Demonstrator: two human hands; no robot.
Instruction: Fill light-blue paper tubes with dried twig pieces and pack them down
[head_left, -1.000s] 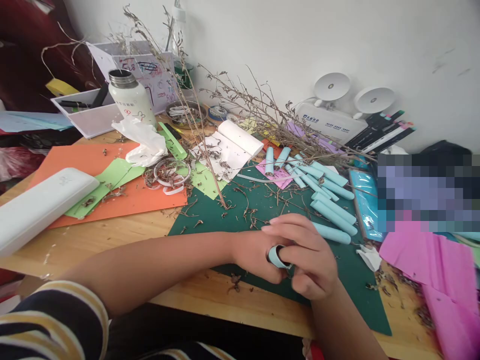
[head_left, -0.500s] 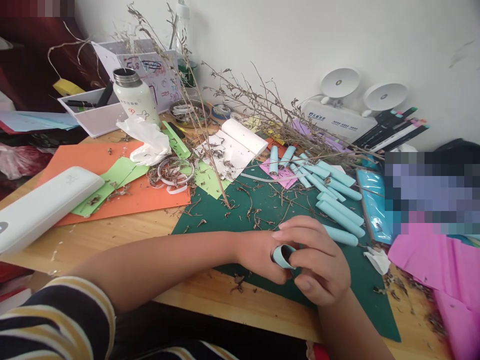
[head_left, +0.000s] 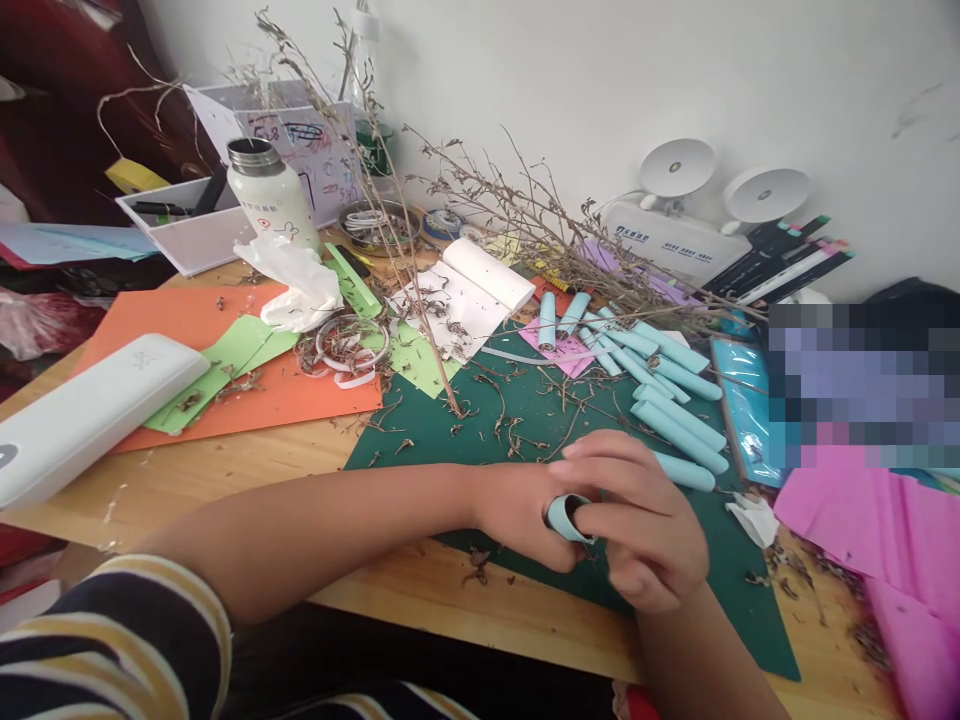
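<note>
Loads of colour here. The paper curl (head_left: pixel 564 512) is pale blue, same shade as the rolled tubes (head_left: pixel 679 425). The mat (head_left: pixel 442 430) is dark green, there's an orange sheet (head_left: pixel 225 320) and light green scraps (head_left: pixel 232 350), plus hot pink paper (head_left: pixel 862 525). The bottle (head_left: pixel 271 210) is white and the twigs (head_left: pixel 585 255) are dry brown. The sleeve (head_left: pixel 112 640) is navy with cream-yellow stripes, and the tabletop (head_left: pixel 225 480) is light wood.

Pixelated patch (head_left: pixel 862 385) at right, blue paper roll (head_left: pixel 561 512) mostly hidden by fingers (head_left: pixel 619 514), pink paper (head_left: pixel 885 540) cut off.
</note>
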